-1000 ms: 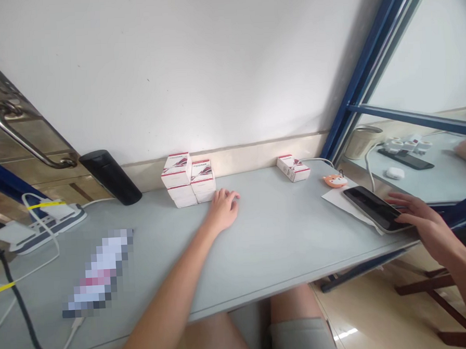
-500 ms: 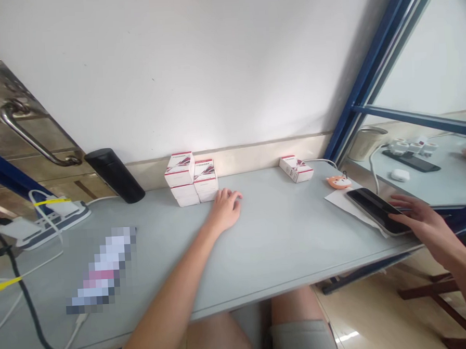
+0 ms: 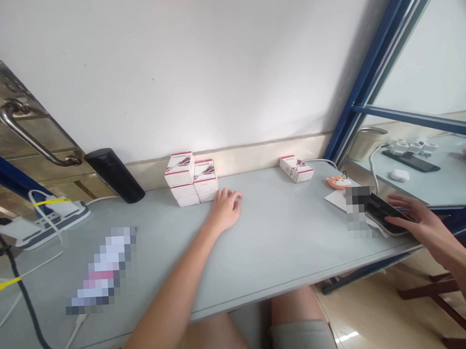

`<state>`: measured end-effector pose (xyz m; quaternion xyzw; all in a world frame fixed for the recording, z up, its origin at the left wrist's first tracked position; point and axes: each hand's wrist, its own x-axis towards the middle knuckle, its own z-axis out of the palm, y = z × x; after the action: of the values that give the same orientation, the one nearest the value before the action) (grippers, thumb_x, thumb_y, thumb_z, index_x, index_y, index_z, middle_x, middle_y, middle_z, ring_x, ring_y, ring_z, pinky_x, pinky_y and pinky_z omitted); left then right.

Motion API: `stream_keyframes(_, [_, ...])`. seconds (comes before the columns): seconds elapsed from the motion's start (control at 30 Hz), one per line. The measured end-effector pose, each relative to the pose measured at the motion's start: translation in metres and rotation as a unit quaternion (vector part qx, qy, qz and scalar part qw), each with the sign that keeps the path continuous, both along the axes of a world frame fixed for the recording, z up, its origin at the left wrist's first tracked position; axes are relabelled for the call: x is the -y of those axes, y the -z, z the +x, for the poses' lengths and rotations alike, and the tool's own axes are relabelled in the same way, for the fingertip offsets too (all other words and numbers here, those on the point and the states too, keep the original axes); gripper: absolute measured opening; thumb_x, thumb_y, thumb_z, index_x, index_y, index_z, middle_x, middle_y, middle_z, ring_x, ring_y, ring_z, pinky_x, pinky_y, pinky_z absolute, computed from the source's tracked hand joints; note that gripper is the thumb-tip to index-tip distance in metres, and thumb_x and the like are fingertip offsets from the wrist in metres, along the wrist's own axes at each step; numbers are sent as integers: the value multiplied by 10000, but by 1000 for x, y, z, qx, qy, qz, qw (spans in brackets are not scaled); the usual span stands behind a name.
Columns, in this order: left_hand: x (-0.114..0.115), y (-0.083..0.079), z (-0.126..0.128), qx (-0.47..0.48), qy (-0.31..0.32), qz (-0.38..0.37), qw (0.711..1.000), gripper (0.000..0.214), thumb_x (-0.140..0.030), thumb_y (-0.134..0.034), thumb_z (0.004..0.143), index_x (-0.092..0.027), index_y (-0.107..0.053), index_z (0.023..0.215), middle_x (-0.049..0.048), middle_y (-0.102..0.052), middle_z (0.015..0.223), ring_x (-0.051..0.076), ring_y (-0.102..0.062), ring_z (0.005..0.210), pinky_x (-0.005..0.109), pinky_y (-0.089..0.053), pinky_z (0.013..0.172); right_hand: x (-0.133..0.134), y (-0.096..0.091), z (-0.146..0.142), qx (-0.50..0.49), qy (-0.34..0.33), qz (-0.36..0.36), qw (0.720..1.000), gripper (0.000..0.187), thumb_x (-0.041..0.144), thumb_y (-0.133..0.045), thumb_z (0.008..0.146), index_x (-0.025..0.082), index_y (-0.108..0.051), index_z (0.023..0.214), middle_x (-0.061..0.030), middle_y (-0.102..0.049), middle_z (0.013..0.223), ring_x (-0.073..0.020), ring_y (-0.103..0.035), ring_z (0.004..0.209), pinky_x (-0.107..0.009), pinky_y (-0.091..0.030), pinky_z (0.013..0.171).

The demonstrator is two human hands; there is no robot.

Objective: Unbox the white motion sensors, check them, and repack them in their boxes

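My left hand (image 3: 226,208) rests on the grey table (image 3: 276,245), fingers loosely curled and slightly apart, holding nothing. It lies just right of a stack of small white-and-red boxes (image 3: 192,177) against the wall. My right hand (image 3: 417,219) lies at the table's right edge with fingers stretched flat over the near end of a dark phone (image 3: 383,213) that sits on a white sheet of paper (image 3: 338,199). One more white-and-red box (image 3: 295,168) stands alone at the back right.
A black cylindrical bottle (image 3: 115,175) leans by the wall at left. A power strip (image 3: 40,222) with white and black cables sits far left. An orange animal-shaped charm (image 3: 338,182) lies near the phone. Behind the blue frame (image 3: 371,68) is another table with small items.
The view shifted slightly between the earliest frame and now. My right hand's fingers have slid a little along the phone. My left hand has stayed put.
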<state>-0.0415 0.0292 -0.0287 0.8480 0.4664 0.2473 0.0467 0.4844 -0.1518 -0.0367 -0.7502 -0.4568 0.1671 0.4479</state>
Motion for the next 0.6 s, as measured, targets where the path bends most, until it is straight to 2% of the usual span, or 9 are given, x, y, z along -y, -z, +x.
stream_keyframes(0.1, [0, 1, 0, 0, 2, 1, 1000, 289, -145, -488, 987, -250, -664, 1191, 96, -534, 1144, 285, -487, 1114, 483, -447, 1090, 0, -2, -1, -9, -8, -5, 1000, 753, 567, -843, 657, 387, -616, 1353, -31, -664, 1411, -377, -595, 1339, -544, -462, 1171])
stream_keyframes(0.33, [0, 0, 0, 0, -3, 3, 1000, 293, -139, -489, 982, -249, -668, 1187, 95, -531, 1134, 285, -491, 1116, 480, -450, 1085, 3, -8, -4, -55, -18, 10, 998, 695, 498, -790, 679, 370, -617, 1340, -33, -663, 1423, -362, -577, 1359, -486, -461, 1178])
stream_keyframes(0.5, [0, 0, 0, 2, -2, 4, 1000, 286, -143, -494, 985, -248, -668, 1186, 92, -535, 1132, 280, -496, 1110, 473, -449, 1089, 3, -4, -2, -25, -17, 9, 1000, 720, 519, -799, 670, 368, -614, 1350, -32, -662, 1429, -355, -610, 1319, -455, -512, 1117])
stream_keyframes(0.6, [0, 0, 0, 2, -1, 4, 1000, 289, -139, -492, 986, -250, -664, 1188, 91, -533, 1133, 280, -495, 1119, 469, -448, 1092, 3, -2, -2, 6, -16, -3, 1000, 757, 548, -813, 677, 367, -597, 1379, -52, -668, 1412, -369, -618, 1309, -477, -516, 1109])
